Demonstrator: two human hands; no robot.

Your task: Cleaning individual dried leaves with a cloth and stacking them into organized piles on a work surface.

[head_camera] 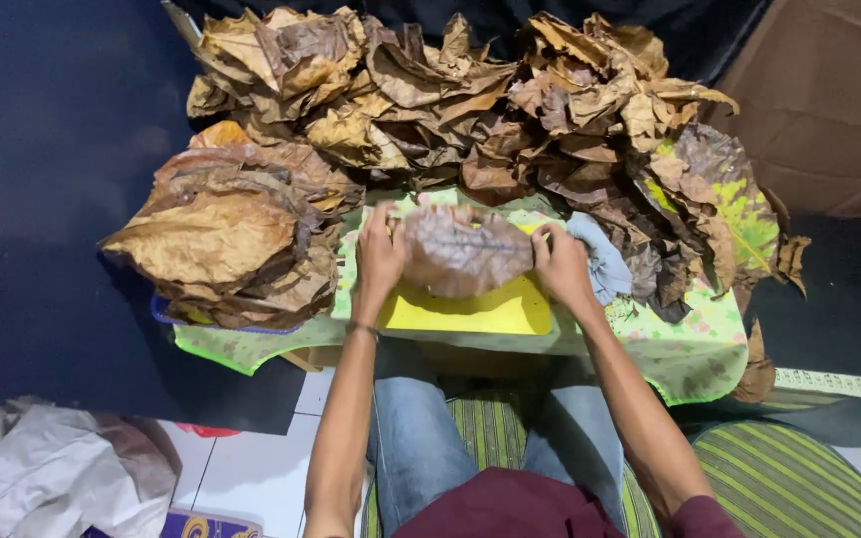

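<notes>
Holding a brown leaf (465, 249) flat on the yellow board (470, 311), the left hand (381, 257) grips its left edge and the right hand (560, 264) its right edge; its long axis runs between them.

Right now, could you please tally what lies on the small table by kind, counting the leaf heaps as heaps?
Dry-leaf heaps: 2 (left heap, back heap)
Held leaf: 1
Yellow board: 1
Grey cloth: 1
Total: 5

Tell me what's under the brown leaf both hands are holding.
Under the brown leaf lies a yellow board, on a green patterned cloth. The leaf and both hands cover the board's upper part.
</notes>
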